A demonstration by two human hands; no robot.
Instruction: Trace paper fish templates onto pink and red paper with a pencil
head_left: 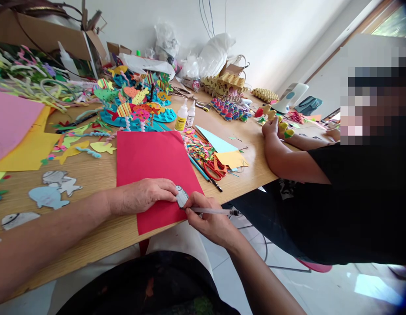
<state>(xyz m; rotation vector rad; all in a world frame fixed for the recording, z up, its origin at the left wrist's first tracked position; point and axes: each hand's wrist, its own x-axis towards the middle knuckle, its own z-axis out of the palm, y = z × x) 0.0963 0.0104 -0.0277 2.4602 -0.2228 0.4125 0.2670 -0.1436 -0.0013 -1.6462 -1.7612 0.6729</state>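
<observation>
A red sheet of paper (pixel 157 162) lies at the table's front edge. On its right part sits a small grey fish cutout (pixel 182 197) with dark drawn lines. My left hand (pixel 150 194) lies palm down on the sheet, fingers stretched out, the fingertips pressing on the cutout's left side. My right hand (pixel 211 218) is closed around a slim white pen (pixel 216 211) with a black end. The pen's tip is hidden by the fingers, close to the cutout's lower right edge.
More fish cutouts (pixel 48 197) lie to the left. Behind the red sheet stand colourful paper fish (pixel 133 103) and glue bottles (pixel 181 116). Red-handled scissors (pixel 216 170), pencils (pixel 203 170) and paper scraps lie to the right. A person in black (pixel 354 197) sits at the right, holding egg-carton pieces.
</observation>
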